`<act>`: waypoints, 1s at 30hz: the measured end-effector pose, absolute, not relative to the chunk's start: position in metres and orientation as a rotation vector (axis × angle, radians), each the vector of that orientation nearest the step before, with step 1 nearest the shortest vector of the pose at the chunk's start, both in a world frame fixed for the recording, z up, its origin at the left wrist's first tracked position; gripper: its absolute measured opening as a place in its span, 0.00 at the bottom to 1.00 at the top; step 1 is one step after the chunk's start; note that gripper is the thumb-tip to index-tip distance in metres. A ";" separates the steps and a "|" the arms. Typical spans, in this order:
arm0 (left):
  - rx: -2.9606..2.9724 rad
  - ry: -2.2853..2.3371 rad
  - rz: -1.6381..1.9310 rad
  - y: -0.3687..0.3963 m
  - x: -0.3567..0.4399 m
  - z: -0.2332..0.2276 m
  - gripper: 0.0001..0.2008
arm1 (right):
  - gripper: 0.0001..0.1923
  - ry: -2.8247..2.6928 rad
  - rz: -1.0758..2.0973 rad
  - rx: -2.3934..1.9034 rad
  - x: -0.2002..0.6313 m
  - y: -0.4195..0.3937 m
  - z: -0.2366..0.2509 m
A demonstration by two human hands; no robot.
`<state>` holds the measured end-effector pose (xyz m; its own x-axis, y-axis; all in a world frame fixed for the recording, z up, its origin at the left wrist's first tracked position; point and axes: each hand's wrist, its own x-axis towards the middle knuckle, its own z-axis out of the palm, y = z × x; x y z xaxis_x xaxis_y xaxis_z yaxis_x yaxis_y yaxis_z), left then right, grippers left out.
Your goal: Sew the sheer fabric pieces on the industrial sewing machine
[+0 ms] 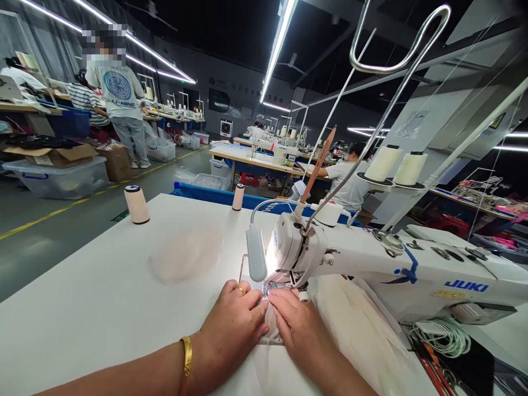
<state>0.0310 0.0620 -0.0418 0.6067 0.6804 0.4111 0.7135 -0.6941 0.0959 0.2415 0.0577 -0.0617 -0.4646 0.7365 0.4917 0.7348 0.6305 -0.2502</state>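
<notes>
A white sewing machine [350, 247] stands on the right, its small lamp [256, 256] lighting the needle area. Right at the presser foot [270, 287], a strip of pale sheer fabric [271, 324] runs between my hands. My left hand [235, 319], wearing a ring and a gold bracelet, has its fingers curled and pinched on the fabric's left side. On the other side my right hand [303, 330] presses its fingers together on the fabric, close to the foot. More sheer fabric [355, 313] lies bunched beneath the machine arm. The fingertips partly hide the stitching spot.
A pale sheer piece [185, 256] lies on the white table [103, 302]. Two thread cones [137, 204] [238, 197] stand along its far edge. Coiled cord [441, 336] and red-handled tools [433, 366] sit at right. Beyond are a standing person [117, 93], bins and other sewing stations.
</notes>
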 end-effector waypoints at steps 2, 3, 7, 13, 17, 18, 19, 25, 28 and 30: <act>-2.738 -1.195 -0.642 0.063 0.032 -0.043 0.04 | 0.19 -2.290 -0.002 -1.142 0.241 0.059 -0.062; -2.733 -1.194 -0.639 0.063 0.032 -0.043 0.04 | 0.19 -2.293 -0.004 -1.142 0.242 0.060 -0.062; -2.740 -1.195 -0.640 0.065 0.032 -0.044 0.06 | 0.18 -2.300 0.000 -1.145 0.244 0.059 -0.059; -2.974 -1.172 -0.655 0.066 0.024 -0.036 0.08 | 0.12 -2.439 0.222 -1.009 0.249 0.034 -0.035; -3.106 -1.272 -0.560 0.071 0.018 -0.024 0.14 | 0.07 -2.448 0.244 -0.981 0.250 0.031 -0.034; -3.118 -1.294 -0.546 0.073 0.018 -0.022 0.15 | 0.10 -2.411 0.245 -0.991 0.251 0.033 -0.036; -3.117 -1.315 -0.549 0.075 0.018 -0.020 0.14 | 0.12 -2.357 0.253 -1.009 0.251 0.036 -0.038; -3.080 -1.350 -0.707 0.086 0.029 -0.020 0.06 | 0.14 -2.054 0.373 -1.154 0.253 0.049 -0.041; -3.065 -1.364 -0.817 0.089 0.032 -0.026 0.08 | 0.15 -2.042 0.417 -1.183 0.253 0.050 -0.040; -3.039 -1.329 -0.858 0.090 0.033 -0.029 0.09 | 0.15 -2.060 0.421 -1.191 0.252 0.050 -0.039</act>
